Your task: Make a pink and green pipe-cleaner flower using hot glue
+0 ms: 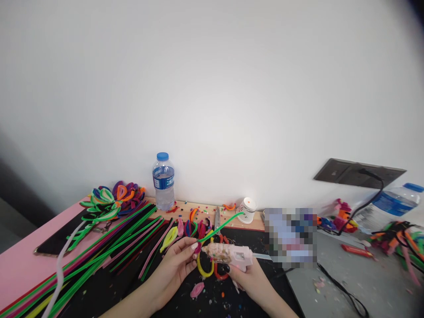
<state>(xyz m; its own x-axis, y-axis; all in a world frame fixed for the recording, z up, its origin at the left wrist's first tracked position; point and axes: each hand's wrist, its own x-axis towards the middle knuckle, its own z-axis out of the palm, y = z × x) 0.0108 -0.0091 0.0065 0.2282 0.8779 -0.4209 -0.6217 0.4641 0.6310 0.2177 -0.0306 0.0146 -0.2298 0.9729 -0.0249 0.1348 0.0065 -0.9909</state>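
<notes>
My left hand [177, 263] pinches a small magenta pipe-cleaner piece [198, 248] with a long green pipe cleaner [225, 224] running from it up to the right. In my right hand [253, 282] is a pale pink hot glue gun [243, 255], gripped by its handle. Its stained nozzle points left and sits close to the magenta piece; whether they touch I cannot tell. A clear glue stick [261, 256] sticks out of the gun's back. Behind my hands lie scissors with a yellow handle [206, 273] and a red handle [220, 273]. A pink looped petal [197, 289] lies in front.
Long pipe cleaners [96, 260] cover the left side, beside a multicoloured pipe-cleaner bundle [122, 198]. A water bottle [163, 183] and a white paper cup [247, 212] stand by the wall. Looped pieces [169, 238] lie behind my left hand. A black cord [344, 287] crosses the grey surface at right.
</notes>
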